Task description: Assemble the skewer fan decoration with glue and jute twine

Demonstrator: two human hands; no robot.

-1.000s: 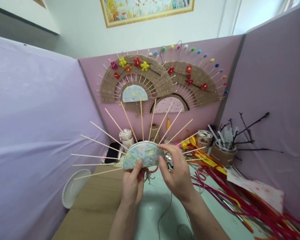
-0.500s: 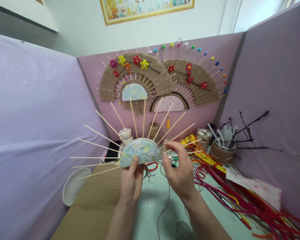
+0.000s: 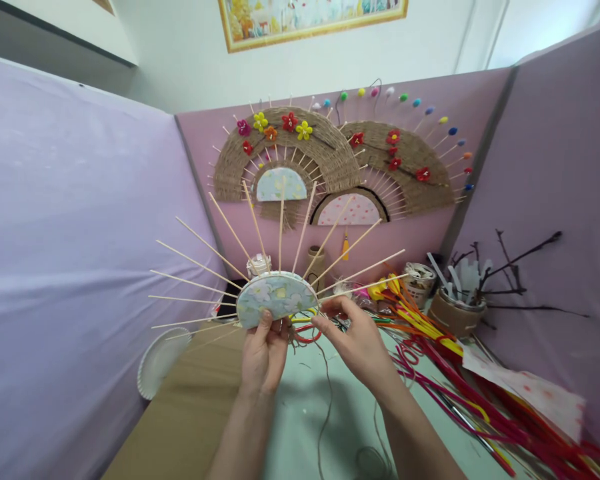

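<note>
My left hand (image 3: 265, 350) holds a half-round fan base (image 3: 277, 300) by its lower edge, thumb in front and fingers behind. Pale blue floral cloth covers the base. Thin wooden sticks (image 3: 281, 227) radiate from its curved rim. At the base's right corner, my right hand (image 3: 357, 337) has thumb and forefinger bent together by the lowest sticks; what they pinch is too small to tell. Brown twine (image 3: 329, 400) hangs below the base and trails over the table. Scissors with red handles (image 3: 307, 333) lie behind the hands, partly hidden.
Two finished woven fans (image 3: 340, 157) hang on the pink partition (image 3: 195, 140). Coloured pipe cleaners (image 3: 445, 373) and spotted cloth (image 3: 530, 390) lie at the right. A jar with twigs (image 3: 457, 313) stands behind them. At the left are cardboard (image 3: 195, 407) and a white dish (image 3: 163, 360).
The base has turned, with its right side lower and the sticks swung round. My right hand has moved slightly down along its right corner. The view has shifted a little left.
</note>
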